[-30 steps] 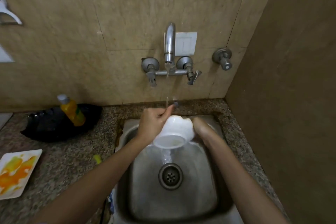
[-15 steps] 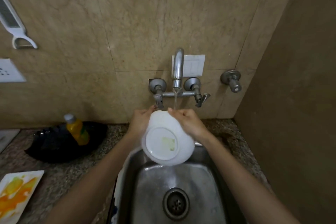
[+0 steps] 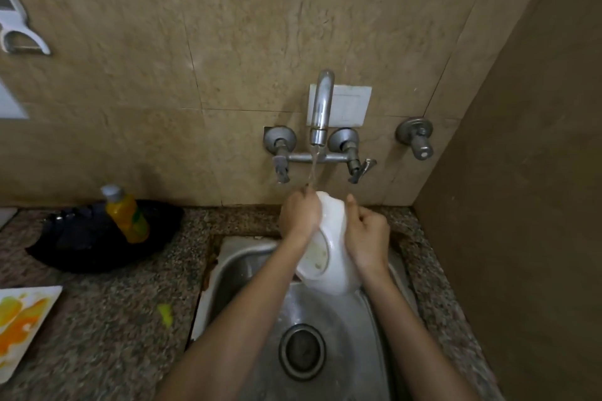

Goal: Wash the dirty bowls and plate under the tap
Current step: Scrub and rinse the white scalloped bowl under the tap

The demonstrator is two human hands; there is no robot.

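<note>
- Now our white bowl (image 3: 335,257) turns edge-on under the tap (image 3: 321,107), base swinging left.
- Left hand (image 3: 301,215) and right hand (image 3: 366,234) grip it, fingers curled.
- Smears remain; we rinse on.

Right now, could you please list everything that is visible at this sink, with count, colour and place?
bowl: one, white, tilted over the sink, under the stream
plate: one, white with orange smears, on the counter, far left
tap: one, silver, above the sink, running
drain: one, grey, sink bottom
bottle: one, yellow, leaning in the tray
tray: one, black, back of the counter
valve: one, silver, right of the tap
scrap: one, yellow-green, on the counter beside the sink
left hand: grips the bowl's upper left
right hand: grips the bowl's right side
</note>
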